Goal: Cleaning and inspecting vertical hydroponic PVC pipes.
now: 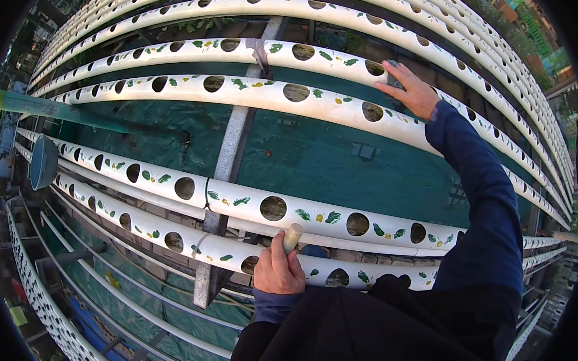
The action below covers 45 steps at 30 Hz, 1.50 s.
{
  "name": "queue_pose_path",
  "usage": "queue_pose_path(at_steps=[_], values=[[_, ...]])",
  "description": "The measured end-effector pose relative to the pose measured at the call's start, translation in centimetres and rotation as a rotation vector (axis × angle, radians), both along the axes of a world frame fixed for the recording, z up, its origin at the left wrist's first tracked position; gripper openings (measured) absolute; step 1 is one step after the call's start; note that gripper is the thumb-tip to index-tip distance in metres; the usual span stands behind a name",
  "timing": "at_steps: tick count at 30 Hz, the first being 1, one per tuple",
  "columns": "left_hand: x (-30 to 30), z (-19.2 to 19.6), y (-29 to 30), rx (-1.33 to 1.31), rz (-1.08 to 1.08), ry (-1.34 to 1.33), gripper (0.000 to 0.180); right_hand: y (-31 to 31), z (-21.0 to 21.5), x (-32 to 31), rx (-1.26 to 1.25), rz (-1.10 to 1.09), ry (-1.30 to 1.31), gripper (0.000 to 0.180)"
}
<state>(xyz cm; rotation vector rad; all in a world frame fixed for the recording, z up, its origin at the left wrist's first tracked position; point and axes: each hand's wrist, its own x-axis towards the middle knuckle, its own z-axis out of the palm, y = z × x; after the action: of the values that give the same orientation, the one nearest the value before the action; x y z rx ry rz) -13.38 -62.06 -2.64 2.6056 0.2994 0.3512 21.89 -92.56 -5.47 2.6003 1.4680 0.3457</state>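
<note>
In my left hand (277, 269), low in the middle, the fingers are wrapped round a short pale cylinder (293, 236) with a rounded end. I cannot make out its exact kind. It sticks up in front of a white pipe (304, 214) with round holes and painted green and yellow leaf marks. Farther off to the right, my right hand (414, 94) reaches over another white pipe (338, 67). Its fingers are apart and lie beside a round hole (374, 68). A small grey-green patch shows at one fingertip; whether it is a thing or a smear is unclear.
Rows of holed white pipes run across, resting on a grey metal beam (231, 141). Dark green sheeting (340, 158) lies below them. At the left are a blue-grey bowl-like vessel (43, 163) and a green pole (70, 112). A grey strip (259, 56) wraps one pipe.
</note>
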Motion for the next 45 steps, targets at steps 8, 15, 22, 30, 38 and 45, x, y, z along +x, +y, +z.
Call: queue_pose_path(at_steps=[8, 15, 22, 30, 38, 45], values=[[0.5, 0.0, -0.1, -0.04, 0.016, -0.034, 0.034, 18.2, -1.1, 5.3, 0.351, -0.081, -0.018, 0.059], [0.1, 0.2, 0.8, -0.115, -0.001, 0.002, 0.033, 9.1, 0.2, 5.5, 0.463, -0.455, 0.512, 0.028], [0.1, -1.1, 1.0, -0.025, -0.109, -0.149, 0.035, 10.4, -1.7, 13.8, 0.135, -0.727, 1.107, 0.043], [0.6, -1.4, 1.2, -0.025, -0.138, -0.198, 0.043, 29.7, -1.5, 17.9, -0.376, -0.237, 0.265, 0.028], [0.3, 0.0, 1.0, -0.106, -0.094, -0.066, 0.036, 24.8, -0.8, 5.3, 0.395, 0.262, 0.074, 0.029], [0.1, 0.5, 1.0, -0.17, -0.076, -0.071, 0.035, 10.7, 0.2, 0.9, 0.107, 0.087, 0.115, 0.031]])
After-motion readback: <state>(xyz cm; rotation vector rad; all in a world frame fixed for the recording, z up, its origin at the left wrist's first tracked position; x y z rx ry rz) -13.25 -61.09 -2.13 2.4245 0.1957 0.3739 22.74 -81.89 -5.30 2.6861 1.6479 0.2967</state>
